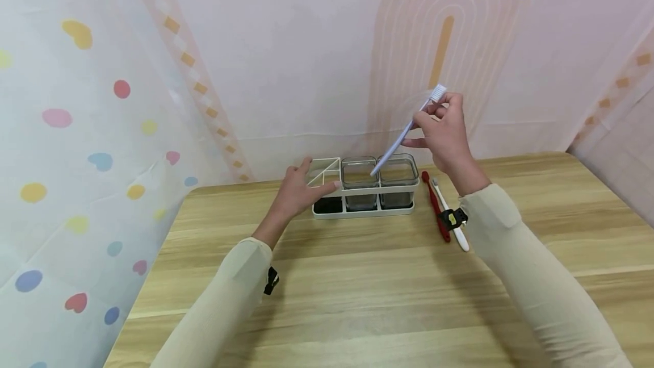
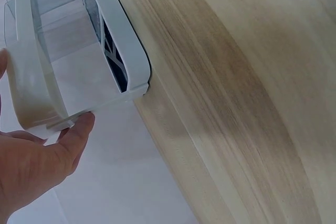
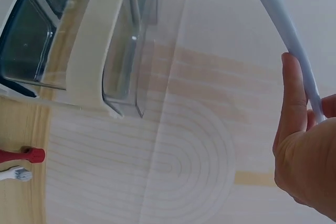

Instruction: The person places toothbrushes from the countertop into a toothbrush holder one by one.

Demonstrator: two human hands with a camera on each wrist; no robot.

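Hands two, toothbrushes three, clear cups two

The left hand reaches forward on a straight, cream-sleeved arm, held low with its fingers relaxed and lightly spread and the thumb stretched out toward the right hand, the fingertips touching what lies just ahead of them. The right hand is raised well above the left and off to its right, wrist bent upward from a cream-sleeved forearm. Its thumb and fingers are curled in a pinch, with the palm turned toward the left hand.
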